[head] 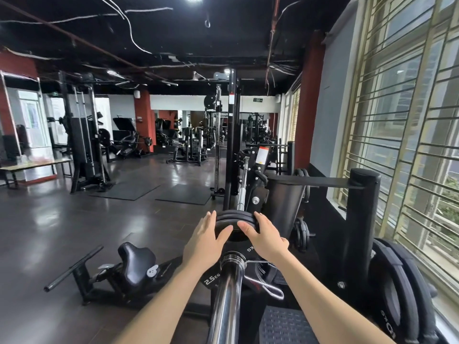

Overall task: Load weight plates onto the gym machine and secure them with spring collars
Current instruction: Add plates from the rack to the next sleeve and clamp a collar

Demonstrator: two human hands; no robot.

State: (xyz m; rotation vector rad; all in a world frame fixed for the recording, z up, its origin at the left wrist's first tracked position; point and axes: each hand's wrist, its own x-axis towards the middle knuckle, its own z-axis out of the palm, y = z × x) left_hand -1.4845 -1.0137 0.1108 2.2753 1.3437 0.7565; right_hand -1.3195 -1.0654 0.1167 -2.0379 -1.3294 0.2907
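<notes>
A chrome sleeve [227, 289] of the machine runs away from me at the bottom centre. Several black weight plates [234, 219] sit stacked on it, the nearest marked 2.5 KG [211, 279]. A wire spring collar [258, 274] sits on the sleeve against that plate, its handles sticking out to the right. My left hand [205, 240] lies flat on the left rim of the plates, fingers straight. My right hand [264, 235] presses the right rim, fingers over the plates' top edge.
A black seat and handle bar [129, 266] lie on the floor to the left. Spare plates [397, 289] lean on a rack post [360, 227] at right, beside barred windows. A ribbed footplate [283, 326] lies below. Other machines stand across the dark floor.
</notes>
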